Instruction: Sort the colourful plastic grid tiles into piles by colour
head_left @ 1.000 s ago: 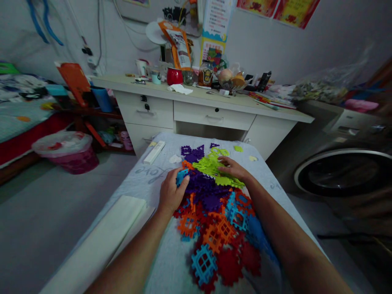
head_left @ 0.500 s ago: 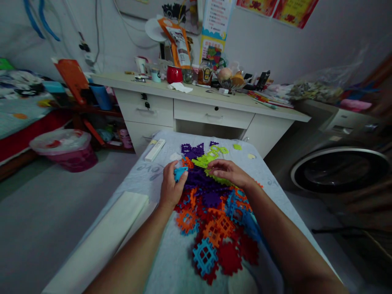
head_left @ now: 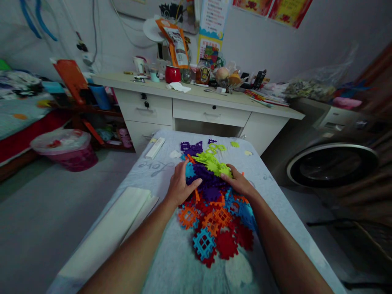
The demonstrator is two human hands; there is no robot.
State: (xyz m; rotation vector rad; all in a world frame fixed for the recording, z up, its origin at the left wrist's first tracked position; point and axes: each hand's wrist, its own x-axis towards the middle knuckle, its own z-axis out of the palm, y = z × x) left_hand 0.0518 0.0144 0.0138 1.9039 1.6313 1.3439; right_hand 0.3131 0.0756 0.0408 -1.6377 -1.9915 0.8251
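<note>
A heap of flat interlocking plastic tiles lies on a light blue cloth-covered table [head_left: 159, 245]: lime green tiles [head_left: 214, 163] and purple tiles [head_left: 203, 179] at the far end, orange tiles [head_left: 214, 220], red tiles [head_left: 226, 245] and blue tiles [head_left: 203, 243] nearer me. My left hand [head_left: 180, 185] rests on the heap's left edge, its fingers curled over a blue tile [head_left: 190, 169]. My right hand [head_left: 239, 183] lies on the right side, fingers pinching the edge of the lime green tiles.
A folded white sheet [head_left: 107, 232] lies at the table's left edge, a white box [head_left: 155, 148] at its far left. Beyond stands a cluttered white desk [head_left: 211, 112]. A pink bin [head_left: 65, 149] stands on the floor at left, a washing machine [head_left: 333, 163] at right.
My left hand has gone from lifting the blue tile to pressing it onto the heap. My right hand slid back toward me along the green tiles. The view shifted a little forward.
</note>
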